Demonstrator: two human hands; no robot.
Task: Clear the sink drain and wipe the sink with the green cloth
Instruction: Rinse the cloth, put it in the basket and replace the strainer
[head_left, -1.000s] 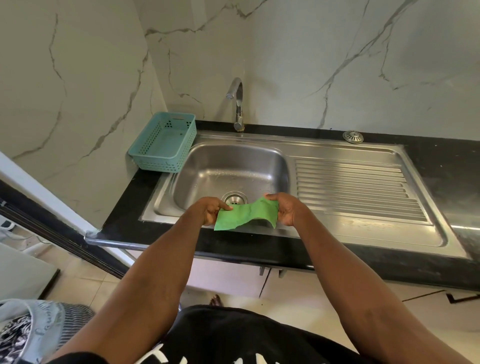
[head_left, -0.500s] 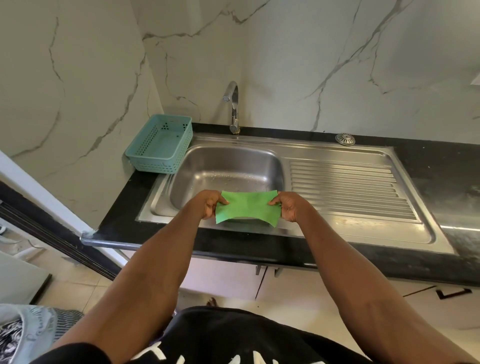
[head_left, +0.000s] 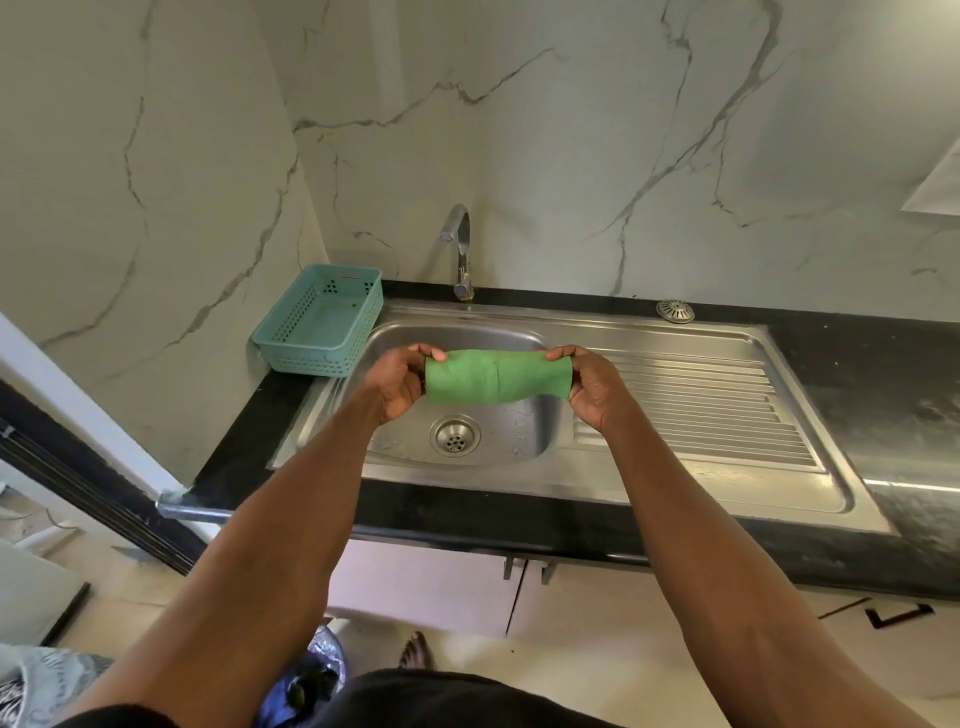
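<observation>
A person's left hand (head_left: 397, 384) and right hand (head_left: 589, 387) each pinch one end of the green cloth (head_left: 493, 382), stretched taut in the air above the sink (head_left: 519, 499) basin, behind the open drain (head_left: 455, 435). To wipe well, the cloth should probably be lowered flat onto the steel and swept from the rim toward the drain.

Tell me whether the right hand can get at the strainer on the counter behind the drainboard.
Probably yes. Nothing stands between the right hand and the strainer, only bare drainboard. But its fingers now pinch the cloth, which the left hand also holds.
</observation>
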